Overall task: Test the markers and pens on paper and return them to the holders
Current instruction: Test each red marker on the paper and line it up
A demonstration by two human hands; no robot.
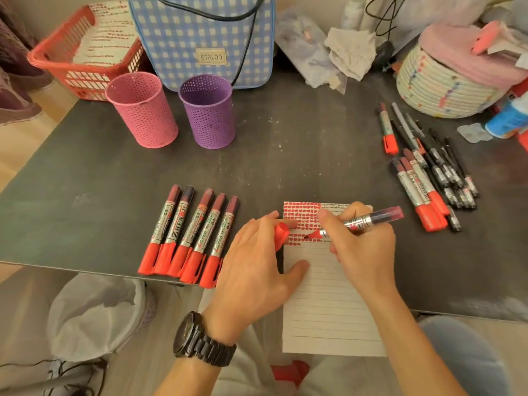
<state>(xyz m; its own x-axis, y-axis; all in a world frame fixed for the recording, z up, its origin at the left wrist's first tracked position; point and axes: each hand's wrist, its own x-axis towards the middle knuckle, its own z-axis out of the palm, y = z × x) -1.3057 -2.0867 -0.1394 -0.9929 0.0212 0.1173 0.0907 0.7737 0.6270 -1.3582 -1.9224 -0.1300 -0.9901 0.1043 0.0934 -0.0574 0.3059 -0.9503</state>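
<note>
My right hand grips an uncapped red marker with its tip down on the lined paper, among rows of red test marks at the sheet's top. My left hand rests on the paper's left edge and pinches the marker's red cap between its fingers. Several capped red markers lie side by side left of the paper. At the right sits a loose pile of red markers and black pens. A pink holder and a purple holder stand at the back left; I see nothing inside them.
A red plastic basket with written sheets and a blue checked bag stand behind the holders. A woven rope basket sits at the back right beside crumpled tissue. The paper overhangs the dark table's front edge. A bin stands below.
</note>
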